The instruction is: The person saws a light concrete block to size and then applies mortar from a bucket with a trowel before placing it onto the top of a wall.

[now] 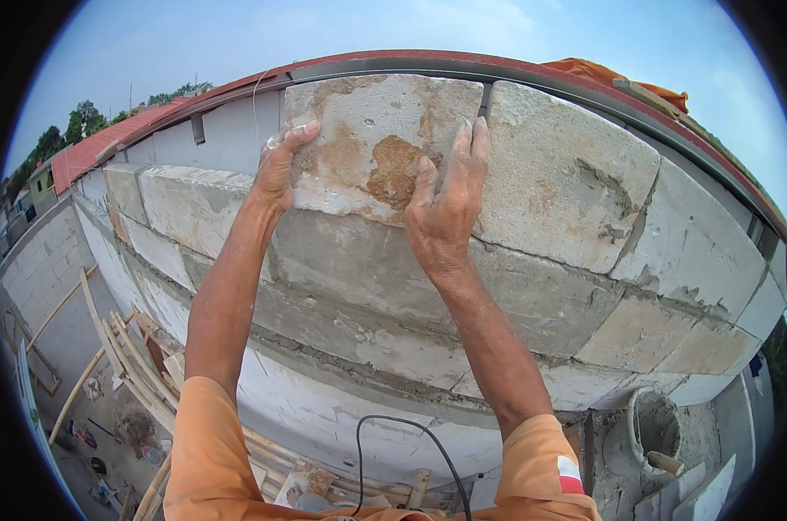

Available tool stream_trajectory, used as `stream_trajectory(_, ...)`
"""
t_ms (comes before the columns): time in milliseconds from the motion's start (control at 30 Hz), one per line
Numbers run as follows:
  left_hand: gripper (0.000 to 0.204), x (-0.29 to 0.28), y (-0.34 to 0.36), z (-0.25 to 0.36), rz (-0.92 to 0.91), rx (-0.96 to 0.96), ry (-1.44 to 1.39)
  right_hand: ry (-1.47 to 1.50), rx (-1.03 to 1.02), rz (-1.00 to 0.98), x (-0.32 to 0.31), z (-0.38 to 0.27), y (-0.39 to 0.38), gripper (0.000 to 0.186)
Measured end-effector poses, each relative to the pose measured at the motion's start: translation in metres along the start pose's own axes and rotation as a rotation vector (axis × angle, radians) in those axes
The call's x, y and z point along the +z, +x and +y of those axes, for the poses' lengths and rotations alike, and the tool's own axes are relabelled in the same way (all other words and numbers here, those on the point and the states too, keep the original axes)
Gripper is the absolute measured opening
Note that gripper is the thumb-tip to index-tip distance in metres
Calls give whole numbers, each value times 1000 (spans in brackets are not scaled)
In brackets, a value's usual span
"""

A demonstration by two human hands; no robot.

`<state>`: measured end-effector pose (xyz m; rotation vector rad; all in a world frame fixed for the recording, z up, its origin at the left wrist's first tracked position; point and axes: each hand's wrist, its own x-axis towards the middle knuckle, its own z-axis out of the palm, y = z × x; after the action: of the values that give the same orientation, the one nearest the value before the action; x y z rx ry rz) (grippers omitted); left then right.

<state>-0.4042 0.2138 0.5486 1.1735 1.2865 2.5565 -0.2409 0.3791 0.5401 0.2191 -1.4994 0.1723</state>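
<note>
A: Both hands are up on the wall! The left grip (pixel 279 167) curls round the left end of a pale block (pixel 367 122), and the right grip (pixel 450 198) brackets the other end, thumb on the face, fingers stretched up along the edge.

B: So they're gripping it between them. How hard they press, I can't tell.

A: And what a lump: bulky, stiff, probably heavy enough to want two hands. The face is rough and pitted, so it shouldn't slip much, though those dusty fingertips could lose some bite.

B: Brittle at the corners, I'd judge. Both ends, palms flat, is the place to hold; no prying at an edge.

A: Just below the grips runs a grey, mortar-smeared course (pixel 350 260). The block's lower edge meets it; whether its full weight is down, I can't say.

B: Right of the right grip, a neighbouring block (pixel 567 174), a narrow gap between. Pinch risk there! Above both grips, the roof edge (pixel 411 62) leaves little headroom.

A: Farther out, bamboo poles (pixel 137 369) below the left grip, a black cable (pixel 386 418) between the forearms, a cement-crusted bucket (pixel 621 438) below the right.

B: And open sky (pixel 367 26) overhead!
</note>
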Motion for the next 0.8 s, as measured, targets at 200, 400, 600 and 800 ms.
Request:
stream_trajectory(200, 74, 15, 3, -2, 28, -24, 59, 102, -151, -12, -15, -13, -21, 53)
stream_trajectory(400, 76, 8, 15, -14, 12, -12, 82, 65, -124, -109, -52, -10, -45, 47)
stream_trajectory(600, 76, 6, 17, -15, 8, -38, 84, -6, -96, -145, -81, -2, -61, 40)
stream_trajectory(800, 86, 0, 24, -22, -47, -40, 81, -64, -80, -167, -94, 11, -67, 38)
